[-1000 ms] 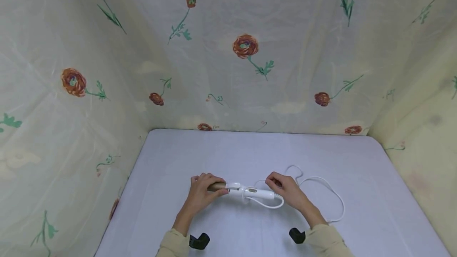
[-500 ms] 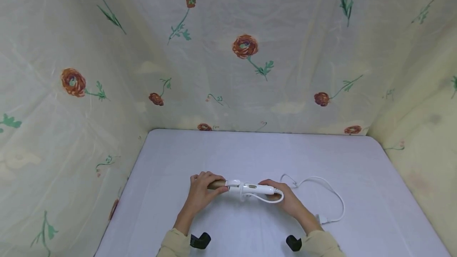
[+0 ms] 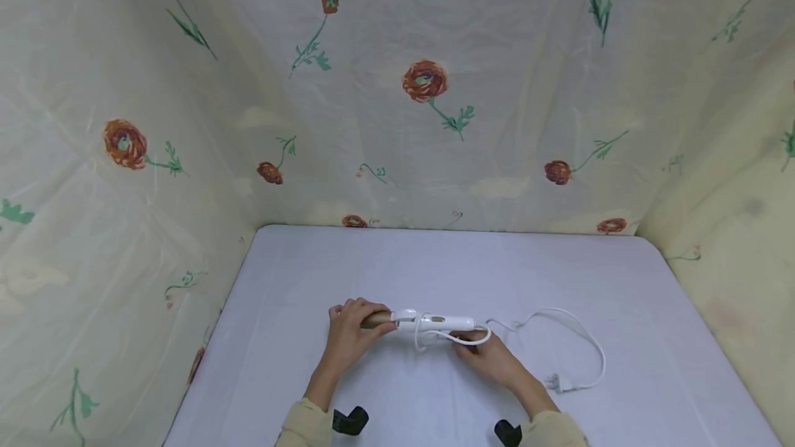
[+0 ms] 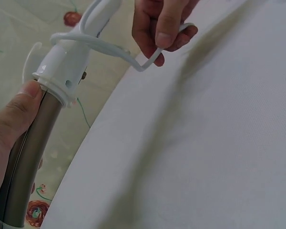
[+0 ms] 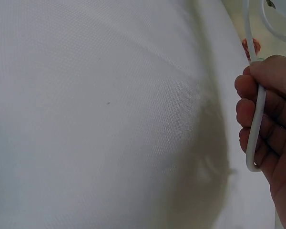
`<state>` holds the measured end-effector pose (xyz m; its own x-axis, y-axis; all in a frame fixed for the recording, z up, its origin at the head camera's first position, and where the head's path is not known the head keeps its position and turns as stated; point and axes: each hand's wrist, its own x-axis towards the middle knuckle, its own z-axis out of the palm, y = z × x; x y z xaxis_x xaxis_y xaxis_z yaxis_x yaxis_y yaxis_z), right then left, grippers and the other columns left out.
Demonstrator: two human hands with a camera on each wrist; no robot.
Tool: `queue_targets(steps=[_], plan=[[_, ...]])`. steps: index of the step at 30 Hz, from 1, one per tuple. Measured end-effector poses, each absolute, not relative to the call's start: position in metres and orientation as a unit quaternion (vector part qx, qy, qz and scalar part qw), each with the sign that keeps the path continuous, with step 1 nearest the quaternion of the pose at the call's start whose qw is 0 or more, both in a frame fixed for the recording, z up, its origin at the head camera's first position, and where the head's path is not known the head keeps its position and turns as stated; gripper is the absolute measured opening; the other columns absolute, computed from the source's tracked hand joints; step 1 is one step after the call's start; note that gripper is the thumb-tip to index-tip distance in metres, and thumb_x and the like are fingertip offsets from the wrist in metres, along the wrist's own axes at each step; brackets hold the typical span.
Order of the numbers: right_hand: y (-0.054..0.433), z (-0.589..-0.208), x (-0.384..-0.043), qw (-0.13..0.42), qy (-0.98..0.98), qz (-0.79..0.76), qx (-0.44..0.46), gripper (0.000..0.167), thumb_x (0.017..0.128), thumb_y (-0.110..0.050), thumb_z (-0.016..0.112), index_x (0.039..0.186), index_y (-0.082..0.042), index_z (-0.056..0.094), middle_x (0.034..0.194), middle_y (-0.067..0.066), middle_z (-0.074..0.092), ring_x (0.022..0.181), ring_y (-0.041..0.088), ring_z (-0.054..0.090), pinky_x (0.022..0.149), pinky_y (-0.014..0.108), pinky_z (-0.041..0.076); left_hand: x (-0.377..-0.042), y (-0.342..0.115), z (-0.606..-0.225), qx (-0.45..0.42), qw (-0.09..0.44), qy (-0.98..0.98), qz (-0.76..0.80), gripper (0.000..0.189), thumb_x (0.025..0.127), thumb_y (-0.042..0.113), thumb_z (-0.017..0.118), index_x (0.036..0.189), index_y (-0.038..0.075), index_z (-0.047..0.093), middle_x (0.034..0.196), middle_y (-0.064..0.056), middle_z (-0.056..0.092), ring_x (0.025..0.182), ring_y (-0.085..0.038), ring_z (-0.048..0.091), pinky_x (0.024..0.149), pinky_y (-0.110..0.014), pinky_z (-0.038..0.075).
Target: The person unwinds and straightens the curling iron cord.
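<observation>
My left hand (image 3: 350,331) grips the brown-gold barrel of a curling iron (image 3: 448,323). The iron is held above the table, its white handle pointing right. In the left wrist view, the thumb lies along the barrel (image 4: 34,129) close to the white collar. A white power cord (image 4: 115,50) is looped around the handle. My right hand (image 3: 493,362) is below the handle's far end and pinches the cord between thumb and fingers. Up close in the right wrist view, a length of cord (image 5: 257,126) runs across the curled fingers.
The rest of the cord (image 3: 595,343) curves over the right side of the white table (image 3: 348,261), ending in a plug (image 3: 561,383). Flower-printed curtains (image 3: 509,123) enclose the table's back and sides. Dark wrist-camera pieces (image 3: 350,421) stick out by both sleeves.
My right hand has moved from past the handle's end to below it, drawing the cord around the handle. The plug, earlier hidden by the right arm, now shows. The left hand keeps its grip.
</observation>
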<state>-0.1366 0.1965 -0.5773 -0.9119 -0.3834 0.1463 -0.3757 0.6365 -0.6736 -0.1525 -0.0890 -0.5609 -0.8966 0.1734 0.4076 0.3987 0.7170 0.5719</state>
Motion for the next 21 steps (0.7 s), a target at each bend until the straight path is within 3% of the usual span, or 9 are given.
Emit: queue_targets(steps=[7, 21], plan=[[0.194, -0.577, -0.132, 0.037, 0.883, -0.403, -0.238, 0.006, 0.088, -0.01, 0.064, 0.094, -0.008, 0.066, 0.074, -0.008, 0.059, 0.064, -0.005, 0.045, 0.058, 0.018, 0.042, -0.153, -0.087, -0.56, -0.142, 0.177, -0.915, -0.333, 0.034, 0.075, 0.051, 0.072, 0.1, 0.028, 0.07, 0.091, 0.01, 0.066, 0.085, -0.012, 0.054, 0.084, -0.041, 0.027], [0.189, -0.568, -0.117, 0.091, 0.882, -0.397, -0.238, 0.007, 0.09, -0.014, 0.061, 0.095, -0.01, 0.065, 0.071, -0.01, 0.058, 0.062, -0.005, 0.046, 0.057, 0.018, 0.042, -0.153, -0.085, -0.563, -0.129, 0.172, -0.921, -0.326, 0.035, 0.074, 0.051, 0.072, 0.1, 0.028, 0.07, 0.091, 0.008, 0.067, 0.084, -0.013, 0.054, 0.085, -0.041, 0.027]])
